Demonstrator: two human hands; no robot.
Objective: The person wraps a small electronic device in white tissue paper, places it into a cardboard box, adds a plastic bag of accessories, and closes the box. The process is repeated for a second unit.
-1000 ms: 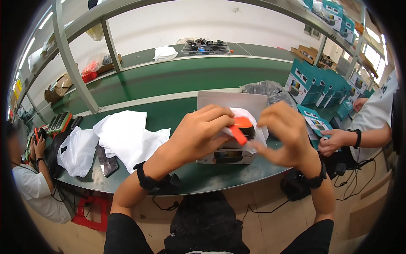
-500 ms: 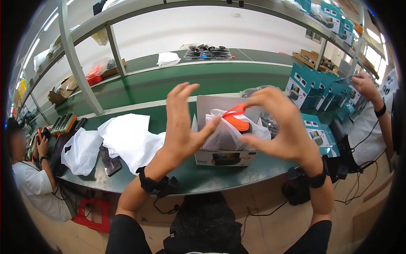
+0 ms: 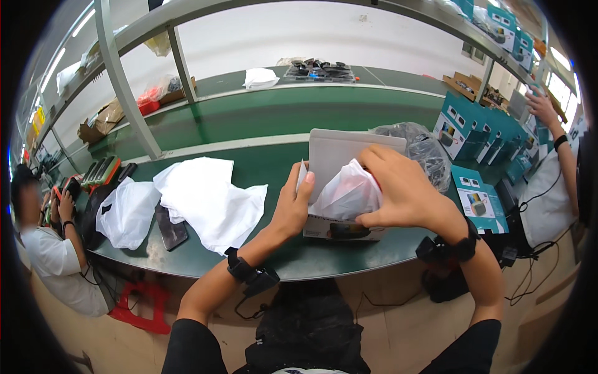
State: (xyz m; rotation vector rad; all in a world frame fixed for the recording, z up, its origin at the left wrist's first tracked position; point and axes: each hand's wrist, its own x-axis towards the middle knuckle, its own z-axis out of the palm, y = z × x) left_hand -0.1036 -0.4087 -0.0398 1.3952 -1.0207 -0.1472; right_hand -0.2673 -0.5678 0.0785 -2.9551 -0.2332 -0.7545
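An open carton (image 3: 356, 144) with its lid standing up at the back is in front of me on the green bench. Inside sits a white bag (image 3: 349, 190) wrapped around an item whose reddish tint shows through. My right hand (image 3: 408, 190) is closed over the right side of this bundle, fingers behind it and thumb at the front. With my left hand (image 3: 291, 204) I hold the carton's left side, thumb near the side flap. The carton's lower front panel carries a picture of a dark rounded device.
White bags (image 3: 208, 196) and a dark flat object (image 3: 170, 227) lie to the left. Clear plastic wrap (image 3: 417, 149) bunches up behind the carton. Teal boxes (image 3: 467, 128) stand at the right, near a co-worker's hand (image 3: 543, 107). Another person (image 3: 62, 249) handles orange-and-black items at the far left.
Both hands have come down from above the carton. The left now holds its side, and the right grips the bundle. The orange strap and item, exposed before, are now covered by the white bag.
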